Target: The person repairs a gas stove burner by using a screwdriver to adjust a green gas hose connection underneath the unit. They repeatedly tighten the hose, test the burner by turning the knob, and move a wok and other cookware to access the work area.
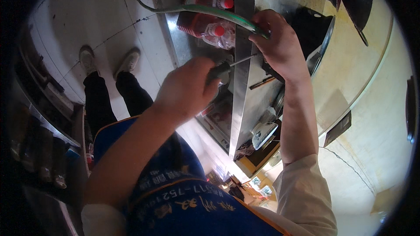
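Note:
My left hand (186, 88) is closed around the dark handle of a screwdriver (219, 71). Its thin metal shaft points to the right and ends just below my right hand (280, 43). That hand is closed on the end of a green hose (218, 14), fingers wrapped round it and the tip partly covered. From there the hose runs left and curves up out of the picture. Tool and hose appear apart. Both hands are over the front edge of a metal counter (243, 83).
Bottles with red caps (205, 25) lie on a shelf under the counter. A patterned bowl (264, 134) and dark pans (313, 30) are on the right, by a stained wall (363, 91). Below left is the tiled floor (105, 22); a dim rack (43, 148) stands at far left.

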`<state>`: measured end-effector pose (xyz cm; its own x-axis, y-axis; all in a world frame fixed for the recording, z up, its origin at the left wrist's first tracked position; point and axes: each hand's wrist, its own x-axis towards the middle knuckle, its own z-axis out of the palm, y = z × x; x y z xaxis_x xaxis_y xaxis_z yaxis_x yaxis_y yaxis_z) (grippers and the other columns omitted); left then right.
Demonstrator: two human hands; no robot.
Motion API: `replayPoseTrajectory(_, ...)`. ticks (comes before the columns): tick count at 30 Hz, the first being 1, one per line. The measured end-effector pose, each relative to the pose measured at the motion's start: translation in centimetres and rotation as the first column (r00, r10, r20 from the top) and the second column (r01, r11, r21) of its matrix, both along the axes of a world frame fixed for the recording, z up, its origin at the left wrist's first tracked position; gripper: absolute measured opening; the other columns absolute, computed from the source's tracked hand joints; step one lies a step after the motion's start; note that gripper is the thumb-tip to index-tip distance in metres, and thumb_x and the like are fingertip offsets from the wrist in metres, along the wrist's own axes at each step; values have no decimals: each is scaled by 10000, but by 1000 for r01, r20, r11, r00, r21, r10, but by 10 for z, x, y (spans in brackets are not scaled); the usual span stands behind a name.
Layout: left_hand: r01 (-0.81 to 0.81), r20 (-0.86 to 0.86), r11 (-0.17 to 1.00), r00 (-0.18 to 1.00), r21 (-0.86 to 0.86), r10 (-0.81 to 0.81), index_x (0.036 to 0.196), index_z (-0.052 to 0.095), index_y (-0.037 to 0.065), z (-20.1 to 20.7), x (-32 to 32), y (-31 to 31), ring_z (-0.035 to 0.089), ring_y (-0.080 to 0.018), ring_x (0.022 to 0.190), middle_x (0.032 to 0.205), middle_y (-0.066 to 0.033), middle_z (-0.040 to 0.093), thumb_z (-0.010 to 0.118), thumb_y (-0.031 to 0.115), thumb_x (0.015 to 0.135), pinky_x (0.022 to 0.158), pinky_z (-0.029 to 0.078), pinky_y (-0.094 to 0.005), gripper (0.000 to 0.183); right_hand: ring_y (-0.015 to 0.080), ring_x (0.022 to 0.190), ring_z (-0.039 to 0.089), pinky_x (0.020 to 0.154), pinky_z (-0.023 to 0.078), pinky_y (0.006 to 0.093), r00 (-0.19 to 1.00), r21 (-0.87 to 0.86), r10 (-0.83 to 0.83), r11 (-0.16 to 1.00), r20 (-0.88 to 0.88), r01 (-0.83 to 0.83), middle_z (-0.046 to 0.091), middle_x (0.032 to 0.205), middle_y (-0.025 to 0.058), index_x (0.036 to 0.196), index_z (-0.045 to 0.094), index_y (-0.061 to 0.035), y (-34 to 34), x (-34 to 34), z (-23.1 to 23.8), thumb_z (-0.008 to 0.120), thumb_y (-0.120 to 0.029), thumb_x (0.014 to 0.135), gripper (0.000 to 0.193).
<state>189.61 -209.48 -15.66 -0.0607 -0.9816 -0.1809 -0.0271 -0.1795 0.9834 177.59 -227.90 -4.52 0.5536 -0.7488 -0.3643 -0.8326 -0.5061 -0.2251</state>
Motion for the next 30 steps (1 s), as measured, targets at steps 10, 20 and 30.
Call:
replayPoseTrajectory(10, 55, -5, 997, 998, 51, -55, 1139, 534, 29, 1, -16, -13, 696, -304, 852, 1007, -179, 637, 659, 173, 932, 723, 586, -381, 281, 113, 866, 601, 761, 482, 264, 899, 303, -438, 858, 8, 416, 691, 993, 80, 1124, 623, -6, -8, -8, -3, 683, -18, 891, 241)
replayPoseTrajectory(20, 47, 13, 999, 999, 16, -47, 1140, 525, 23, -8, -24, -12, 697, -278, 813, 996, -174, 630, 643, 182, 943, 691, 589, -369, 279, 158, 901, 606, 817, 477, 282, 896, 339, -421, 871, 144, 355, 663, 970, 99, 1116, 622, -4, -11, -23, -9, 669, -36, 890, 233)
replayPoseTrajectory(30, 56, 11, 998, 998, 25, -57, 1144, 545, 19, -15, -18, 7, 681, -256, 837, 996, -163, 630, 634, 202, 951, 690, 579, -347, 280, 298, 860, 649, 800, 516, 371, 984, -180, -152, 975, -97, 133, 640, 952, 163, 1058, 626, -14, 24, -4, -18, 759, -89, 827, 276)
